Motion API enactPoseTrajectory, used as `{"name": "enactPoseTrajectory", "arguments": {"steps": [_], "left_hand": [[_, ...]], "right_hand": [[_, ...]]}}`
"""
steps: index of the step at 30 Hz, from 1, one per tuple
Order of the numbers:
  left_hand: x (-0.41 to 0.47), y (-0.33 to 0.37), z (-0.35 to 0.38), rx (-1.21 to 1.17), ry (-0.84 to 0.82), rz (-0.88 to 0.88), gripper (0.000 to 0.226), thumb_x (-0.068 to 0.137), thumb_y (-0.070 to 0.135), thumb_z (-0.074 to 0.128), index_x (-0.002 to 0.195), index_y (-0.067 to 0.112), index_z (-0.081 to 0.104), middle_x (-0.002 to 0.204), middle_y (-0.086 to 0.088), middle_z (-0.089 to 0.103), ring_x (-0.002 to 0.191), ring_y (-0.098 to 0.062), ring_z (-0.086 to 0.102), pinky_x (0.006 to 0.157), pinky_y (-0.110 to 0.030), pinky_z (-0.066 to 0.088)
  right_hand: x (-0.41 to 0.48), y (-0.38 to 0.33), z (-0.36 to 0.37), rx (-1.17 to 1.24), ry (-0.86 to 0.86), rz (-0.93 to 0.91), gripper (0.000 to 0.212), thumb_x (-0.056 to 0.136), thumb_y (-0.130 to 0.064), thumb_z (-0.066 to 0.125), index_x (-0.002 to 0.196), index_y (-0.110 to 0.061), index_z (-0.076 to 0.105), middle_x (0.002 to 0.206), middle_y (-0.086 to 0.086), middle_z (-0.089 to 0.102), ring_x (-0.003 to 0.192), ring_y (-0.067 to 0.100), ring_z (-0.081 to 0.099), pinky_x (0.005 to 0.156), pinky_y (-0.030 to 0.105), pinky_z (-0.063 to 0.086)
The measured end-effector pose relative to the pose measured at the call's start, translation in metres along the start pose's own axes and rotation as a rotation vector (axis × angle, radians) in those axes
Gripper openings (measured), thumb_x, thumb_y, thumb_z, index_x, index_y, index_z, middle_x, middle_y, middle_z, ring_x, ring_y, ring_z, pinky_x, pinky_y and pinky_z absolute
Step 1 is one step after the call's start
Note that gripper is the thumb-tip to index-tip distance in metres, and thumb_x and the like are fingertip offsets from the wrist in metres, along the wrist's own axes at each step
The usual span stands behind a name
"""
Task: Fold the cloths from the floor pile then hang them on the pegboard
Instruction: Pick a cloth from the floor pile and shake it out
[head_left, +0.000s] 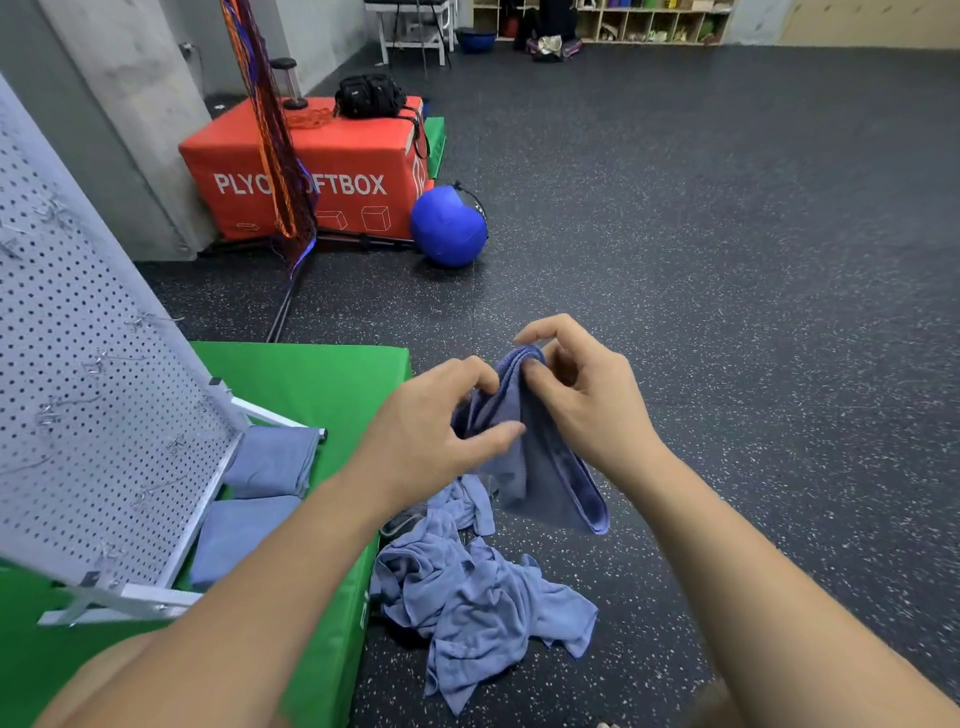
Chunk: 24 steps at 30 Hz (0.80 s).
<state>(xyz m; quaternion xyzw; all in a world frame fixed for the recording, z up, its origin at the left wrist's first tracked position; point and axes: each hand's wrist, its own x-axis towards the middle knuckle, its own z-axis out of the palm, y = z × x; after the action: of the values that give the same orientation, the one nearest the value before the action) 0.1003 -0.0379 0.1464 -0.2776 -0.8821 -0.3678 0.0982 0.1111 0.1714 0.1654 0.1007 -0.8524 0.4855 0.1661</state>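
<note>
The cloth (540, 457) I am working on is hanging in the air between both hands. It is already doubled into a narrow band, with its long axis running from the folded top end at my fingertips down and toward my right, and its lower end is dangling just above the floor pile (478, 597). My right hand (587, 395) is pinching the top end between thumb and forefinger, the other fingers curling loosely. My left hand (431, 431) is gripping the band lower down at its left edge, with the thumb pressing across its face. The pile is lying crumpled on the floor (727, 312) below my hands, touching the right edge of the green mat (311, 374). The pegboard (93, 395) is standing tilted on that mat, well off to my left, with wire hooks (98, 364) sticking out of its face. Two folded cloths (275, 460) (239, 535) are lying flat on the mat at its foot, not hanging. I am judging the fold nearly done and the coming move a carry to the left. The left hand is nearer the board, and the band is going to need turning so that its length drapes over a hook instead of pointing off to the right. Which hook is within reach I cannot tell from here.
</note>
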Motion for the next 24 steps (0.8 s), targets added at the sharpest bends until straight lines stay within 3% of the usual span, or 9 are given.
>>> {"name": "enactPoseTrajectory", "arguments": {"steps": [2, 5, 9, 11, 13, 15, 19, 24], "left_hand": [[0.0, -0.002, 0.005, 0.074, -0.034, 0.004, 0.041, 0.083, 0.063, 0.076, 0.097, 0.031, 0.055, 0.087, 0.01, 0.055, 0.078, -0.015, 0.052, 0.071, -0.039, 0.047], [0.003, -0.009, 0.007, 0.1, -0.004, 0.009, 0.031, 0.084, 0.041, 0.076, 0.081, 0.021, 0.053, 0.078, 0.006, 0.05, 0.072, -0.016, 0.048, 0.067, -0.046, 0.046], [0.006, -0.019, -0.007, -0.121, 0.09, -0.079, 0.017, 0.089, 0.033, 0.08, 0.082, 0.023, 0.069, 0.074, 0.007, 0.065, 0.07, -0.015, 0.059, 0.071, -0.04, 0.05], [0.007, -0.024, -0.014, -0.245, 0.112, -0.145, 0.019, 0.091, 0.04, 0.081, 0.083, 0.024, 0.073, 0.07, 0.008, 0.066, 0.064, -0.012, 0.052, 0.065, -0.036, 0.043], [0.01, -0.028, -0.019, -0.369, 0.149, -0.185, 0.028, 0.088, 0.048, 0.081, 0.086, 0.021, 0.075, 0.07, -0.009, 0.062, 0.066, -0.012, 0.045, 0.064, -0.036, 0.035], [0.014, -0.029, -0.024, -0.491, 0.188, -0.207, 0.029, 0.085, 0.045, 0.085, 0.086, 0.019, 0.074, 0.077, -0.025, 0.064, 0.072, -0.017, 0.048, 0.068, -0.038, 0.036], [0.017, -0.024, -0.028, -0.657, 0.196, -0.268, 0.023, 0.079, 0.011, 0.091, 0.085, 0.014, 0.07, 0.078, -0.002, 0.074, 0.073, -0.014, 0.065, 0.072, -0.03, 0.053], [0.016, -0.023, -0.03, -0.637, 0.177, -0.262, 0.006, 0.093, 0.011, 0.08, 0.091, 0.01, 0.075, 0.084, 0.003, 0.075, 0.08, -0.008, 0.065, 0.079, -0.021, 0.053]], "right_hand": [[0.001, 0.002, -0.002, -0.007, 0.004, 0.009, 0.016, 0.098, -0.015, 0.064, 0.103, -0.03, 0.066, 0.07, 0.007, 0.057, 0.064, 0.02, 0.049, 0.063, 0.033, 0.042], [0.004, 0.005, -0.007, -0.016, 0.024, 0.018, 0.012, 0.098, -0.014, 0.064, 0.1, -0.026, 0.065, 0.068, 0.003, 0.055, 0.063, 0.009, 0.045, 0.063, 0.031, 0.04], [0.008, 0.01, -0.02, 0.011, 0.076, 0.059, 0.013, 0.099, -0.012, 0.064, 0.098, -0.025, 0.063, 0.064, -0.011, 0.048, 0.062, 0.007, 0.042, 0.062, 0.023, 0.037], [0.009, 0.011, -0.024, 0.014, 0.074, 0.079, 0.014, 0.1, -0.012, 0.063, 0.097, -0.025, 0.062, 0.065, -0.011, 0.048, 0.062, 0.007, 0.042, 0.061, 0.023, 0.037], [0.008, 0.01, -0.025, 0.007, 0.062, 0.082, 0.014, 0.099, -0.012, 0.063, 0.096, -0.025, 0.061, 0.067, -0.004, 0.051, 0.063, 0.009, 0.043, 0.062, 0.025, 0.038], [0.007, 0.007, -0.025, 0.015, 0.05, 0.078, 0.015, 0.098, -0.01, 0.062, 0.095, -0.025, 0.06, 0.07, 0.003, 0.054, 0.063, 0.009, 0.043, 0.061, 0.024, 0.038], [0.006, 0.005, -0.022, 0.009, 0.044, 0.108, 0.014, 0.094, -0.01, 0.061, 0.092, -0.024, 0.059, 0.077, 0.004, 0.06, 0.066, 0.009, 0.046, 0.065, 0.028, 0.042], [0.006, 0.004, -0.022, -0.001, 0.046, 0.151, 0.016, 0.093, -0.009, 0.057, 0.094, -0.025, 0.058, 0.079, 0.004, 0.06, 0.066, 0.009, 0.047, 0.063, 0.026, 0.041]]}}
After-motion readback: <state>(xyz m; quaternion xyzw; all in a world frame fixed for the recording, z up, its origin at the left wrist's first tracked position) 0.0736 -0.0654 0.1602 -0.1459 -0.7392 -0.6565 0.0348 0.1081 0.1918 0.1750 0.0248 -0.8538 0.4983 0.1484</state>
